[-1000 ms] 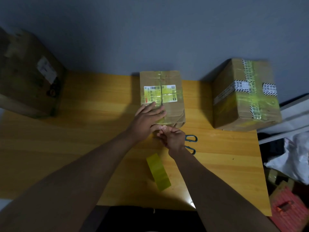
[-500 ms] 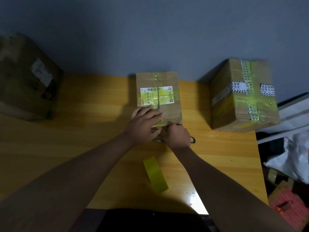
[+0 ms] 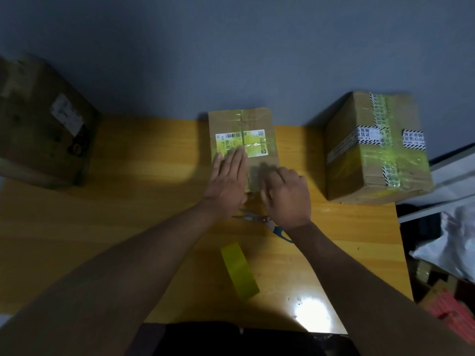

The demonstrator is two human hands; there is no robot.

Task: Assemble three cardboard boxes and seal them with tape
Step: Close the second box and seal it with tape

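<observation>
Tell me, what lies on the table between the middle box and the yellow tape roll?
In the head view, scissors lie between the middle box and the tape roll, partly under the right hand.

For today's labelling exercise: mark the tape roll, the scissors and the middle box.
tape roll [image 3: 239,269], head view, yellow outer band.
scissors [image 3: 253,218], head view, metal blades.
middle box [image 3: 259,119], head view, top face.

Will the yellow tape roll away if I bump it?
Probably. The tape roll seems to stand on its round edge on the smooth table, so a nudge could roll it or tip it flat. It looks light, so it should move easily.
</observation>
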